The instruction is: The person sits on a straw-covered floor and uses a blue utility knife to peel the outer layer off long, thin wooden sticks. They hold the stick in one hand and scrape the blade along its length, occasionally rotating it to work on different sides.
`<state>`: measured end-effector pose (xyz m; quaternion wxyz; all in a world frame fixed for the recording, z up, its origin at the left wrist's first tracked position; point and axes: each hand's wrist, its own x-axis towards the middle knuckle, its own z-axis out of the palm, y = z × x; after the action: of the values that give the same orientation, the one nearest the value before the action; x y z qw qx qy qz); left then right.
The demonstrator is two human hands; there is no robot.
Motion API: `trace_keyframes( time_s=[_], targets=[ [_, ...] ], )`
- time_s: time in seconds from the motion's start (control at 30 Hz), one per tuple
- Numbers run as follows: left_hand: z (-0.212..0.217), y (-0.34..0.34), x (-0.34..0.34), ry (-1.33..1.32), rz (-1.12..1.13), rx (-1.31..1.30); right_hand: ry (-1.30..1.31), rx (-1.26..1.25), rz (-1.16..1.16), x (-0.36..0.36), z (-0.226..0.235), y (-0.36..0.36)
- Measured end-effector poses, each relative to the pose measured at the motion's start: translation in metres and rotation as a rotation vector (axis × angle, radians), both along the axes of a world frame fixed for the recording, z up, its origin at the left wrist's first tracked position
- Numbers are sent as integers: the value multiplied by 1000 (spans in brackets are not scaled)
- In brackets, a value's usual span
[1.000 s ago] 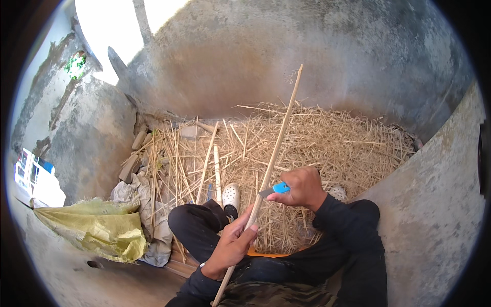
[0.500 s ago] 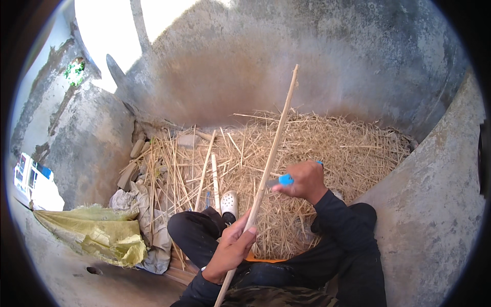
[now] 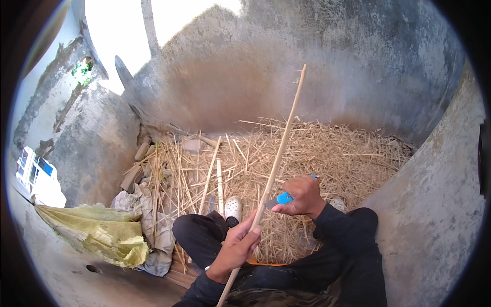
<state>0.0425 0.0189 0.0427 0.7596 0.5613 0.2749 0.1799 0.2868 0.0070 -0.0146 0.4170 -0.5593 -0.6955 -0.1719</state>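
A long, pale bamboo strip (image 3: 283, 140) slants up and away from my lap, its far tip slightly frayed. My left hand (image 3: 237, 249) is closed around its lower part, thumb along the top. In my right fist (image 3: 303, 195) is a knife with a bright blue handle (image 3: 285, 198). Its short grey blade (image 3: 271, 203) meets the strip just above my left fingers. Whether the edge bites into the strip is too small to tell.
Straw-like shavings (image 3: 348, 163) heap on the ground before me. Loose strips (image 3: 209, 169) lie left of them, near a white clog (image 3: 233, 209) on a foot. A yellowish sack (image 3: 97, 233) slumps at the left. Stained concrete walls (image 3: 327, 66) surround the spot.
My right hand with the knife has come slightly down and toward me along the strip, bringing the blade nearer my left hand. My view has shifted a little; the left hand keeps its hold.
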Motion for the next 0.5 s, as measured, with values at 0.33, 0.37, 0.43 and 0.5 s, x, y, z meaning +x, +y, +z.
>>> trace_keyframes(
  time_s=[0.33, 0.37, 0.43, 0.5],
  targets=[
    [3, -9, 7, 54, 15, 39, -40, -30, -143, 8, 4, -3],
    [4, -12, 5, 70, 20, 66, -42, -21, -182, 17, 0, 1],
    [8, -17, 4, 82, 17, 125, 40, -94, -314, 38, -1, 5],
    [10, -20, -1, 107, -31, 83, 81, -191, -475, 56, -1, 8]
  ],
)
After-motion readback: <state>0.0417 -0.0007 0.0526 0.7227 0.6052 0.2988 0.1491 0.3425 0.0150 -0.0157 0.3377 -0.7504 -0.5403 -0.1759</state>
